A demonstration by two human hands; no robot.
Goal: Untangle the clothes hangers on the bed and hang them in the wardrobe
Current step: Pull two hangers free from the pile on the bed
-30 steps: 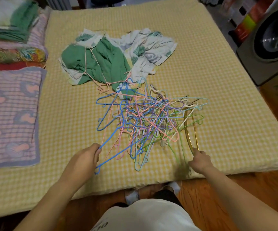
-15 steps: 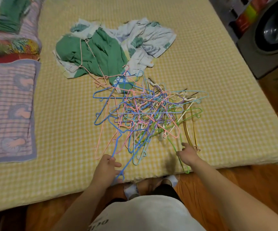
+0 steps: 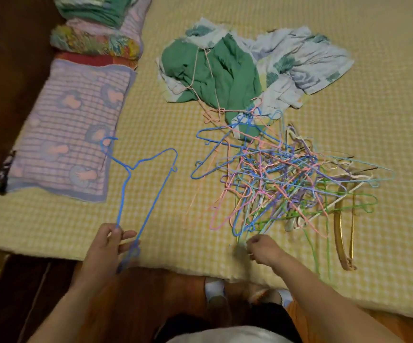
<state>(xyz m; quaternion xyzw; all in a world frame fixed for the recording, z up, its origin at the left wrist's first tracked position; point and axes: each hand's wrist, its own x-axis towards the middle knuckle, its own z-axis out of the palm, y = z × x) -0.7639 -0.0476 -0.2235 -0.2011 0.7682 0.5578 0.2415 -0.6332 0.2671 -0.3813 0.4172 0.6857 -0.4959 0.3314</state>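
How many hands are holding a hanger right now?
2. The left hand holds the blue hanger pulled clear of the pile. The right hand pinches a green hanger at the pile's near edge.

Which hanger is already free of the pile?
The blue hanger held in the left hand, lying apart, left of the tangled pile.

The bed [image 3: 151, 120], in a yellow checked cover, carries it all. A tangled heap of hangers [image 3: 284, 179] sprawls near the front edge, right of centre. Just behind it lies crumpled green and white cloth [image 3: 237, 70], hangers overlapping its near side. Along the left edge rests a pink pillow [image 3: 64, 134], with folded bedding [image 3: 96, 33] stacked at the far-left corner.
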